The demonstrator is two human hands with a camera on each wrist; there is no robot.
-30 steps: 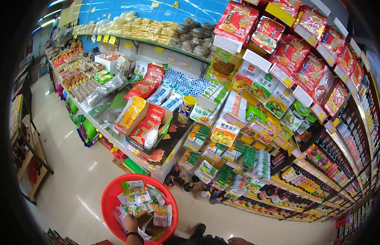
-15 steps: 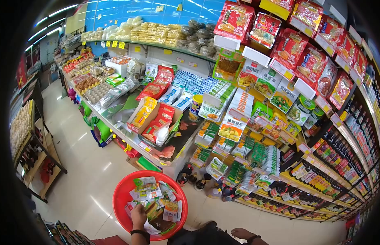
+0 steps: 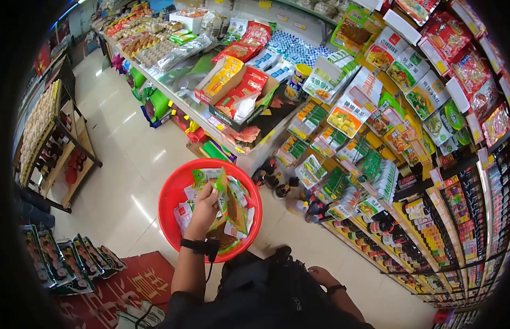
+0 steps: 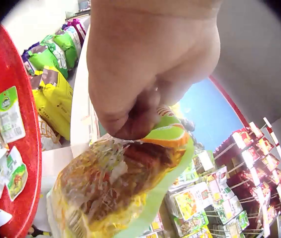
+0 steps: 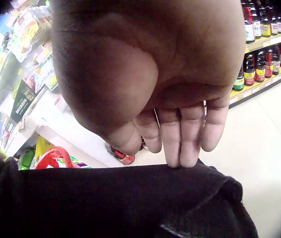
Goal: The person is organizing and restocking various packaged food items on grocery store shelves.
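My left hand (image 3: 203, 207) pinches the top edge of a green-edged food packet (image 3: 231, 205) over a red plastic basin (image 3: 165, 204). Seen from the left wrist, the packet (image 4: 115, 191) has a clear window with brown pickled-looking food behind it, and it hangs below the curled fingers. Several small white and green food packets (image 4: 10, 114) lie inside the basin. Down by the dark-clothed leg hangs my right hand (image 3: 322, 277), holding nothing. Its fingers (image 5: 192, 131) are loosely extended in the right wrist view.
A shelf rack (image 3: 419, 181) of hanging packets and bottles runs along the right. Ahead, a display table (image 3: 173, 93) bears an open carton (image 3: 236, 96) of packets. An egg stand (image 3: 60, 142) is at left, and a red box (image 3: 134, 285) with packets lies at lower left.
My left hand has come up from among the packets in the basin with the green-edged packet. The head view has tilted further down. My right hand still hangs at the side.
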